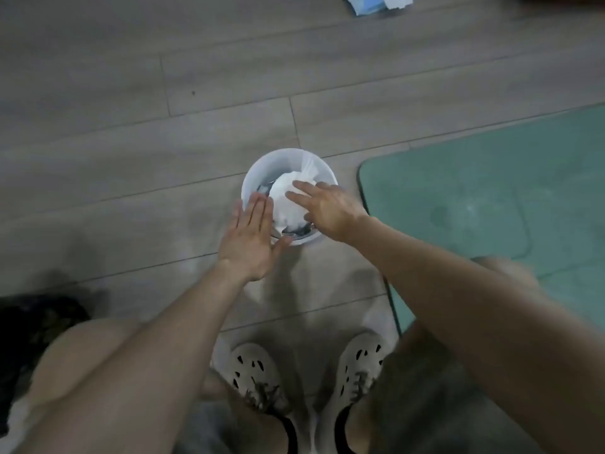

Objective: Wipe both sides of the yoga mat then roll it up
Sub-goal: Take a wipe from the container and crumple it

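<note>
I have both hands over the small white bin (252, 180) on the floor (131, 126). The left hand (250, 239), fingers (258, 211) straight and together, holds nothing at its near-left rim, while the right hand (327, 208), fingers spread and empty, is above the crumpled tissue (288, 199) inside. The green yoga mat (474, 191) lies flat just right of the bin.

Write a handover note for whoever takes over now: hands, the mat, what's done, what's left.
Left hand: open, flat by the rim of the white bin, holding nothing.
Right hand: open, fingers spread over the crumpled white wipe in the bin.
Yoga mat: flat on the floor to the right, unrolled.
Done: a wipe looks discarded; which sides were wiped cannot be told.
Left: confirm both sides are wiped, then roll the mat.
</note>
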`<state>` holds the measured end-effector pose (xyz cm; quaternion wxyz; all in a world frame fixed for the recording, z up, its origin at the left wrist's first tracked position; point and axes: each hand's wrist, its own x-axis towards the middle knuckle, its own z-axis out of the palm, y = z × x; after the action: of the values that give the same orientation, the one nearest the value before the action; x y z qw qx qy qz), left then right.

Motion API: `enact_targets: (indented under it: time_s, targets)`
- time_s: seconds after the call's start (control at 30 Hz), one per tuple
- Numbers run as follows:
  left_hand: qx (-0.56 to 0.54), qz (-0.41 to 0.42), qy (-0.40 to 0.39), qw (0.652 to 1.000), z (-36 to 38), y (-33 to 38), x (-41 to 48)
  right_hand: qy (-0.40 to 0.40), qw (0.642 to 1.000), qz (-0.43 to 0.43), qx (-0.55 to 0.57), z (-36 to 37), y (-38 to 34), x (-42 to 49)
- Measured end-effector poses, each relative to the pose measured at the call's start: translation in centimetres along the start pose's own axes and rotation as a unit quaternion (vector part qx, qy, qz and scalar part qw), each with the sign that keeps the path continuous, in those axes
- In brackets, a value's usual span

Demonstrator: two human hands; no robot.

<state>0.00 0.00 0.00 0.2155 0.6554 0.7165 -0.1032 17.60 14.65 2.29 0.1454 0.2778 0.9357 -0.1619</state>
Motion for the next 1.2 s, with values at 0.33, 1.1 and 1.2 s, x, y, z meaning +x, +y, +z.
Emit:
enact_targets:
  time_s: [0.33, 1.1, 1.2]
  targets:
    - [-0.026, 0.011, 0.036, 0.999, 0.9, -0.6, 1.2, 0.115, 0.991, -0.063, -0.009, 0.6, 1.5, 0.1]
    - [-0.167, -0.008, 0.126, 0.978, -9.8, -0.8, 8.0, 0.307, 0.924, 0.038, 0.226, -15.0, 2.6, -1.4]
    - [-0.185, -0.017, 0.143, 0.972, -10.7, -0.3, 7.8, 0.290, 0.913, 0.050, 0.282, -15.0, 2.1, -1.8]
